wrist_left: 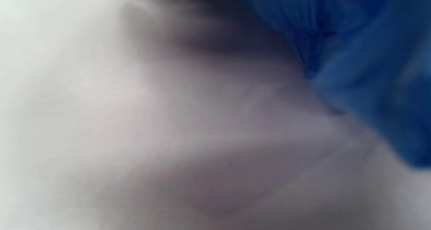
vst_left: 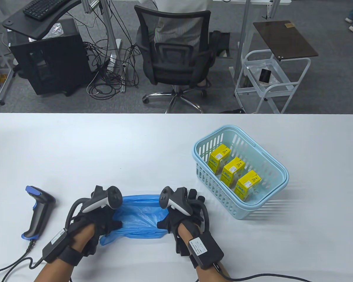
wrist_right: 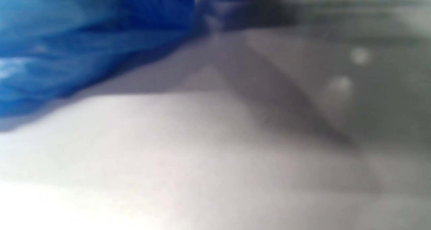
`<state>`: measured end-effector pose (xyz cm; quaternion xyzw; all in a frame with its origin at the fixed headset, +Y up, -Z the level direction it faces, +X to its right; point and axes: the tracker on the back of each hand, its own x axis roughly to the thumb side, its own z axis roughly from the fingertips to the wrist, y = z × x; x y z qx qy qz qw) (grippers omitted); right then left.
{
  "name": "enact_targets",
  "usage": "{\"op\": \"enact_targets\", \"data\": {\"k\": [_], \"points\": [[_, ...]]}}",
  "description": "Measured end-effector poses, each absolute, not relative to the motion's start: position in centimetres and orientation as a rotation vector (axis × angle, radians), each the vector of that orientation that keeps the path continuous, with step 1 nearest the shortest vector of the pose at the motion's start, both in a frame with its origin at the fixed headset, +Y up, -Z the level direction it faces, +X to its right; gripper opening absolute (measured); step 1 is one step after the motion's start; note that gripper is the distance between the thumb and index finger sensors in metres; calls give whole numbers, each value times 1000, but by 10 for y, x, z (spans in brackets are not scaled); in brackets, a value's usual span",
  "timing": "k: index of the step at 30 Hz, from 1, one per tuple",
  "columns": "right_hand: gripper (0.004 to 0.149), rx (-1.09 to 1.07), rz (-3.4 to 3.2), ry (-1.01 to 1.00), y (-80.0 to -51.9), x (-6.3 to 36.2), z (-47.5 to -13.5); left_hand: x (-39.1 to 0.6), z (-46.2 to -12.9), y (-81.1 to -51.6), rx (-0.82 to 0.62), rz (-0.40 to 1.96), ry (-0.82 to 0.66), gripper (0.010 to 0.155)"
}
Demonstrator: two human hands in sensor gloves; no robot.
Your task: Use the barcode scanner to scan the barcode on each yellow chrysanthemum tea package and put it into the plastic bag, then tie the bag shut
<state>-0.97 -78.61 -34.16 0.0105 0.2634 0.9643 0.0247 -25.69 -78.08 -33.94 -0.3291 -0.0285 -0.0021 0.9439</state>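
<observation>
A blue plastic bag lies crumpled flat on the white table near the front edge. My left hand grips its left end and my right hand grips its right end, thumbs on top; the trackers hide the other fingers. Both wrist views are blurred and show only the bag close over the table. Three yellow tea packages stand in a light-blue basket to the right. The black and blue barcode scanner lies left of my left hand.
The scanner's cable runs off the front left edge. Beyond the table's far edge stand an office chair and a white trolley.
</observation>
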Motion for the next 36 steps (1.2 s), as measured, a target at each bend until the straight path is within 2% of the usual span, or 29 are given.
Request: {"op": "enact_targets", "data": {"k": [2,3,8,11,17,25,32,34,36], "points": [[91,31,2979,800,-786,-9,-342,-257,-342,-782,-549,-55,-31,87],[92,28,2968,792,-787,-8,-343,-257,-344,-782,-534,-101,-30,89],[93,11,2932,809,-787,-4,-347,-256,-344,-779,-581,-121,-48,101],[93,-3,2919,842,-787,-1,-349,-258,-345,-781,-685,-152,-35,106],[89,-15,2920,878,-785,-2,-352,-272,-343,-774,-667,-267,-23,98],[95,7,2893,938,-785,-2,-351,-267,-339,-778,-678,-220,-87,103],[97,-9,2880,934,-785,-1,-350,-268,-339,-780,-744,-129,-116,105],[97,-4,2874,939,-785,-2,-349,-267,-343,-780,-767,-78,-143,105],[98,-10,2852,945,-786,-2,-348,-267,-344,-780,-762,33,-106,102]]}}
